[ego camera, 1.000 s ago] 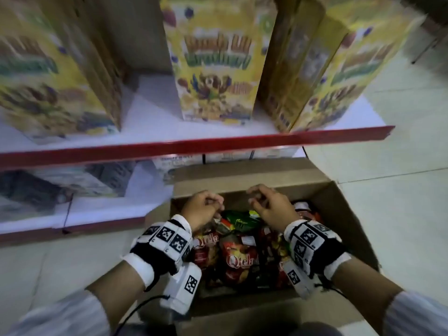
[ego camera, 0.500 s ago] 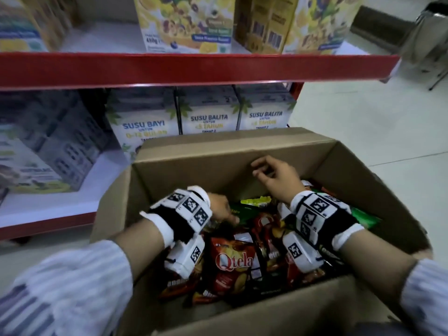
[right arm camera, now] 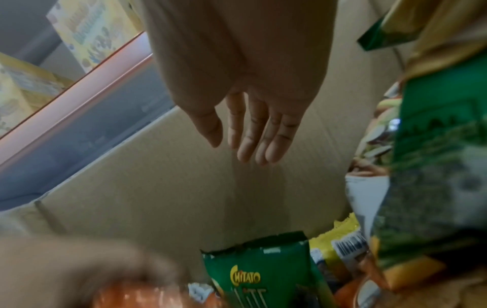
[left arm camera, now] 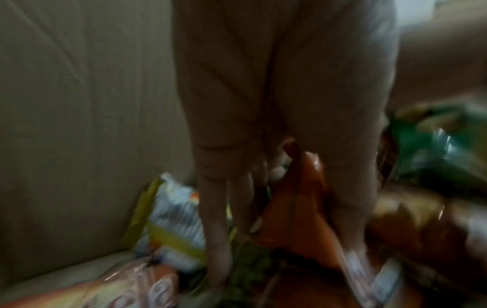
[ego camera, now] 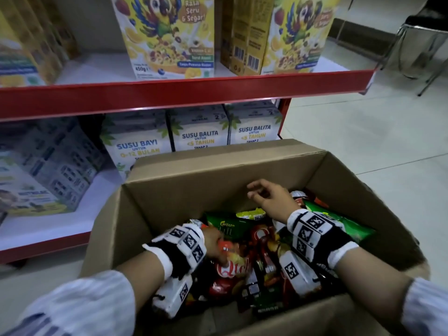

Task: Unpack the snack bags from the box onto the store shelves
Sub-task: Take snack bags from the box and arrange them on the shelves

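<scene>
Pinching the top of an orange-red snack bag, the left hand has its grip low in the box. Right hand hovers spread, holding nothing. Such a thin pinch may slip, or drag neighbouring bags out too.

The head view looks down from above into the box, shelves beyond. Each wrist view sits close behind its fingers, facing into the box. All three share the bags and the box wall past the fingers.
</scene>
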`<state>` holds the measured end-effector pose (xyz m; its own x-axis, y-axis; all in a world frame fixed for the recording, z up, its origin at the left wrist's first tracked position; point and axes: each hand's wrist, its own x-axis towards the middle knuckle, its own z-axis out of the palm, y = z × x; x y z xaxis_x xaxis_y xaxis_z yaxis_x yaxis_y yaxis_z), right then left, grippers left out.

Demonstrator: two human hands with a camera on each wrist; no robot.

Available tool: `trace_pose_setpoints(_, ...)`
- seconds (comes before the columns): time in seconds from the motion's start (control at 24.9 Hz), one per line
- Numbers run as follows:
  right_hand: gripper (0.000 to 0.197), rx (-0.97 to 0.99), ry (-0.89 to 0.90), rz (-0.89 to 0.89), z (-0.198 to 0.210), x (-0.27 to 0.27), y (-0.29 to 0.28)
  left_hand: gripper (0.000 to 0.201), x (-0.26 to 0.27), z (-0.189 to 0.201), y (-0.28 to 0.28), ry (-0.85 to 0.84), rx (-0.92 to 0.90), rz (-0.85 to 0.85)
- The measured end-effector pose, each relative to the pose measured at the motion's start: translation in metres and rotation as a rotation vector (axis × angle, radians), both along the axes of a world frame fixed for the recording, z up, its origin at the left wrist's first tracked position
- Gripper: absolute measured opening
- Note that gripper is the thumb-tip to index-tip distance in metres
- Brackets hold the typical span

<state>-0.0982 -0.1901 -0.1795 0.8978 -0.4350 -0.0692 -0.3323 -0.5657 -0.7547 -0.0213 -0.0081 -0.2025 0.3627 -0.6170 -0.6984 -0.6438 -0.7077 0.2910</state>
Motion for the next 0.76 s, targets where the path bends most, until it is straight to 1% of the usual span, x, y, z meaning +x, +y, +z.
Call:
trace_pose_setpoints(0.04,0.012,0.015,-0.009,-0.017,0.001,0.000,-0.001,0.038,0.005,0.011,-0.003,0.051,-0.093,0.060)
trace_pose_setpoints(0.12,0.015,0.124,-0.083,-0.066,0.007,-0.002,-0.003,0.031,0.014,0.044,-0.004,0.184,-0.300,0.280)
trace_pose_setpoints(0.16,0.021,0.233,-0.146,-0.094,0.013,-0.003,-0.002,0.029,0.017,0.059,-0.001,0.268,-0.408,0.392)
trace_pose_setpoints(0.24,0.045,0.468,-0.254,-0.137,0.026,-0.006,0.001,0.027,0.024,0.083,0.008,0.412,-0.596,0.572)
trace_pose_setpoints(0.32,0.066,0.666,-0.324,-0.118,0.038,-0.007,0.005,0.026,0.028,0.103,0.016,0.452,-0.765,0.653)
trace_pose_setpoints(0.4,0.076,0.821,-0.333,-0.069,0.045,-0.008,0.010,0.022,0.032,0.116,0.018,0.454,-0.876,0.669)
trace_pose_setpoints(0.44,0.079,0.866,-0.316,-0.057,0.047,-0.009,0.011,0.020,0.033,0.120,0.018,0.453,-0.924,0.674)
trace_pose_setpoints(0.48,0.079,0.881,-0.294,-0.044,0.049,-0.009,0.013,0.021,0.033,0.123,0.017,0.461,-0.965,0.680)
trace_pose_setpoints(0.6,0.065,0.833,-0.273,-0.003,0.051,-0.015,0.018,0.043,0.032,0.121,0.011,0.478,-1.039,0.716)
trace_pose_setpoints(0.68,0.058,0.787,-0.348,-0.098,0.057,-0.021,0.013,0.040,0.029,0.114,0.003,0.549,-1.061,0.757)
trace_pose_setpoints(0.72,0.057,0.766,-0.408,-0.175,0.059,-0.023,0.007,0.036,0.028,0.107,0.000,0.568,-1.032,0.770)
trace_pose_setpoints(0.76,0.056,0.748,-0.463,-0.259,0.060,-0.026,-0.002,0.034,0.028,0.098,-0.004,0.539,-0.965,0.754)
